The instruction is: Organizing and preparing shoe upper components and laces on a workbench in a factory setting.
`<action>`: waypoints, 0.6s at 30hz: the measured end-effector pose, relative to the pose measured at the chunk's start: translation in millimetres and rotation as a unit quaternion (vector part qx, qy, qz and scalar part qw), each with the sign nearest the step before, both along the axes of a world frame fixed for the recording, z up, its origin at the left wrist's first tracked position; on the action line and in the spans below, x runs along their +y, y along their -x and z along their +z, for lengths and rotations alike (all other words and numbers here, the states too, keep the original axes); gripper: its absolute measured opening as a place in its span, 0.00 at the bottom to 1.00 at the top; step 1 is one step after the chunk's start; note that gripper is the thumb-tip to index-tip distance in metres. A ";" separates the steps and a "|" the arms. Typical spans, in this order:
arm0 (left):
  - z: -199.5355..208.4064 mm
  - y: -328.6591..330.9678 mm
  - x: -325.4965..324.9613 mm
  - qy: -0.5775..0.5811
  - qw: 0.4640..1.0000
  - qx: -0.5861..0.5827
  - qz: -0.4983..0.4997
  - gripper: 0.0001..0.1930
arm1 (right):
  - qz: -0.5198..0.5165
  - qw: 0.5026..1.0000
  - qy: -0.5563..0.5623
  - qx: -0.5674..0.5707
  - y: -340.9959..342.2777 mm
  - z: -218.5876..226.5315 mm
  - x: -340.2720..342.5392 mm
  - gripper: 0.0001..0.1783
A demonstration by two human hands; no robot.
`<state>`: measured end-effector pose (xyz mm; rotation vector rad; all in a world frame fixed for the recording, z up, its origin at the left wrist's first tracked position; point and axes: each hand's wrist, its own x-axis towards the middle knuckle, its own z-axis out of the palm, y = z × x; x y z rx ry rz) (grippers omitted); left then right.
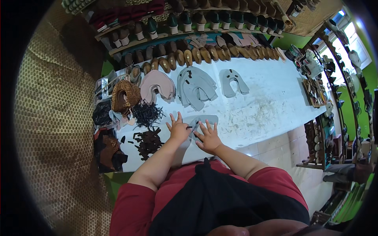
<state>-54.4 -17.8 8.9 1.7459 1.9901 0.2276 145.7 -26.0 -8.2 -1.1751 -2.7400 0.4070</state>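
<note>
Left hand (179, 132), fingers spread, thumb by a dark strip (189, 127); right hand (210, 141), fingers splayed, at a grey piece (212, 117)

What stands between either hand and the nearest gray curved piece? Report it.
Nothing visible: the right hand overlaps the gray curved piece in this view, and the left hand is close beside it. A small dark strip shows between the hands, seemingly blocking neither.
</note>
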 end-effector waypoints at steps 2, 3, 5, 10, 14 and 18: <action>-3.2 -0.2 -0.1 0.003 1.000 -0.014 -0.009 0.12 | -0.007 1.000 0.001 -0.001 1.4 -2.2 1.5 0.28; -4.7 -0.8 -2.1 -0.013 0.999 -0.034 -0.032 0.11 | -0.014 1.000 0.001 -0.002 0.6 -3.0 2.2 0.27; -6.7 1.7 -3.5 -0.029 0.997 -0.053 -0.058 0.11 | -0.011 1.000 0.001 -0.004 -0.1 -3.8 2.5 0.27; -11.1 18.3 3.5 0.003 0.994 -0.067 -0.091 0.06 | -0.008 1.000 0.018 -0.008 -2.5 -3.3 3.3 0.26; -4.6 20.7 16.9 0.000 0.990 -0.010 -0.140 0.07 | -0.004 0.999 -0.011 0.040 -5.0 -7.7 2.0 0.24; -2.7 12.1 25.2 -0.037 0.989 0.031 -0.142 0.07 | -0.009 0.995 -0.033 0.095 -5.6 -10.8 0.2 0.21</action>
